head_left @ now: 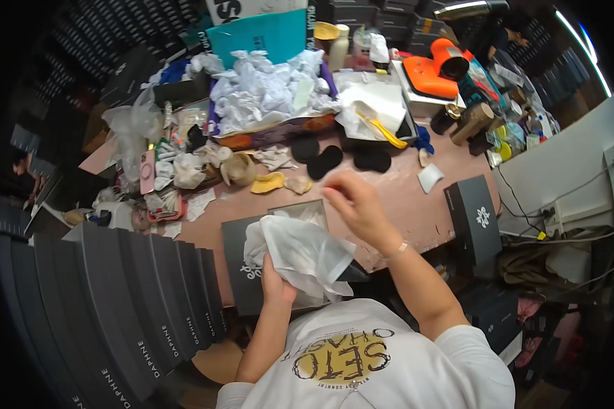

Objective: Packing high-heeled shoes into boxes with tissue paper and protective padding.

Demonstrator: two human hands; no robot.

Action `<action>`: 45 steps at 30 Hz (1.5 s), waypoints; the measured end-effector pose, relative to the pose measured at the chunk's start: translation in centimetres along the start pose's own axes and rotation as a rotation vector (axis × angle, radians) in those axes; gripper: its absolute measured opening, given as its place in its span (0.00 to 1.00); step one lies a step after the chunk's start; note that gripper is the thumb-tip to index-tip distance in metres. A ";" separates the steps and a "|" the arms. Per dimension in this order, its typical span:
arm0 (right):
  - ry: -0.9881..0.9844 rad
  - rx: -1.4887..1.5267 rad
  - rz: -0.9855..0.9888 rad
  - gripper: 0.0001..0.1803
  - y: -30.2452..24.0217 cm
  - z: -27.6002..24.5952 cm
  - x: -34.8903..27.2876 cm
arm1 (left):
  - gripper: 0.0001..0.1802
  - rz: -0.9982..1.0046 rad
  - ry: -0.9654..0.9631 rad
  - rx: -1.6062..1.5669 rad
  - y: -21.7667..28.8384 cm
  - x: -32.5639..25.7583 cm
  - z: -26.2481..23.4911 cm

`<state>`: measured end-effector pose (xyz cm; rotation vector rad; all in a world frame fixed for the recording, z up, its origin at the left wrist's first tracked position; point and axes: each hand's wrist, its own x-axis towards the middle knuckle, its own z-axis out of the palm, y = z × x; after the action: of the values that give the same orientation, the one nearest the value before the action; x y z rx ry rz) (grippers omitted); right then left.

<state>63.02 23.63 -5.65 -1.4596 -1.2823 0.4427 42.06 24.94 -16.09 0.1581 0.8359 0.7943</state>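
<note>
My left hand [277, 285] is closed on the near left side of a thin, translucent white bag [303, 249], which hangs loosely over an open dark grey box [237, 238]. Crumpled white paper shows in and around that box, and a dark pointed edge sticks out at the bag's right. What the bag holds, if anything, I cannot make out. Above and to the right, apart from the bag, my right hand [358, 204] is raised with its fingers curled in. Its fingertips are slightly blurred, and anything between them is too small to name.
Dark shoe boxes [143, 300] are stacked at the left. Crumpled white paper fills a purple-rimmed bin [273, 95] at the back. Black oval pads [325, 162], yellow-handled scissors [382, 129] and an orange tape dispenser [433, 71] lie beyond. Another dark box [474, 218] stands upright at right.
</note>
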 end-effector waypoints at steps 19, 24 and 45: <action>-0.489 0.507 0.590 0.41 -0.8 0.3 -11.4 | 0.24 0.625 -0.270 1.185 7.1 6.6 -11.9; -0.290 0.595 0.799 0.39 2.4 -2.0 -11.9 | 0.14 0.887 0.156 0.281 17.8 -2.0 0.2; -0.536 0.277 0.698 0.29 3.6 -7.0 -7.4 | 0.17 0.362 -0.071 2.435 15.0 0.4 -6.3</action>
<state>67.81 14.56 -9.12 -1.5721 -1.0077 1.4945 29.21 34.75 -14.34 2.4714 1.2751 -0.3681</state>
